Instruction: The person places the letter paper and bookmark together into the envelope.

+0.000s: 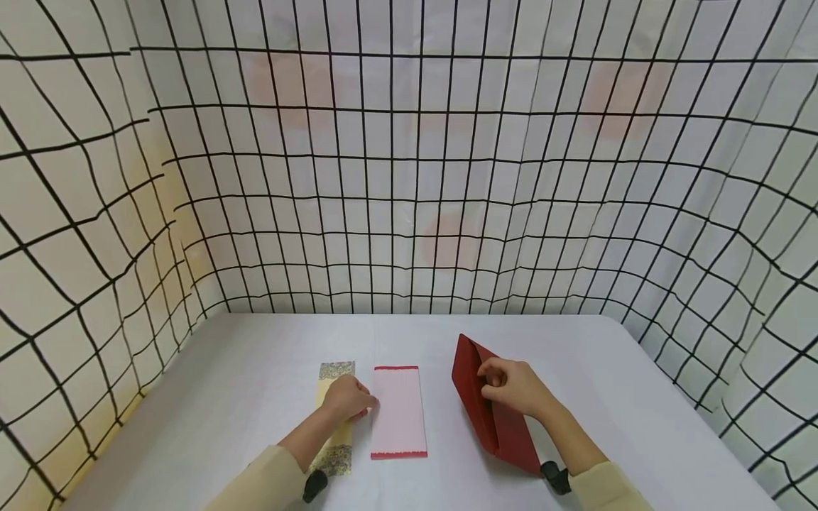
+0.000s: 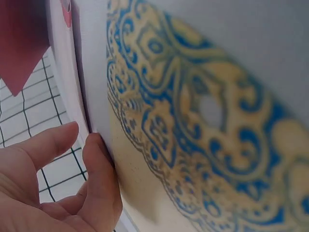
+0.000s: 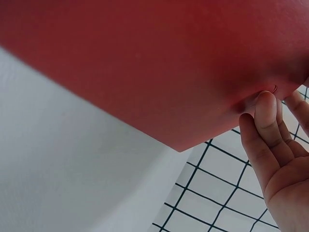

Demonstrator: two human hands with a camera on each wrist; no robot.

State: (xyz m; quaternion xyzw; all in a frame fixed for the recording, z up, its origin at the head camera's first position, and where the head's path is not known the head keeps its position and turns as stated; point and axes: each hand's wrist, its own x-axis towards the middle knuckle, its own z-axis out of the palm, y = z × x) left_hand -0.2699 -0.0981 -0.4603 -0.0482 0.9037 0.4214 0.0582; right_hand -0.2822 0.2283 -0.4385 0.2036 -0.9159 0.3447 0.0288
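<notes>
Head view: left hand, lower centre-left, thumb and forefinger at left edge of pink card; cannot tell if they pinch it. Card on white table, lower centre. Yellow strip partly behind that hand. Right hand, lower right of centre, pinches edge of red envelope, held tilted, mouth agape.

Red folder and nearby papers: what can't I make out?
Inside the red folder: head view, mostly hidden by its sides and the right hand.
Middle of the yellow strip: head view, covered by the left hand.
The strip's patterned end: left wrist view, cut off by the right edge.
Rest of the folder: right wrist view, cut off by the top edge.
</notes>
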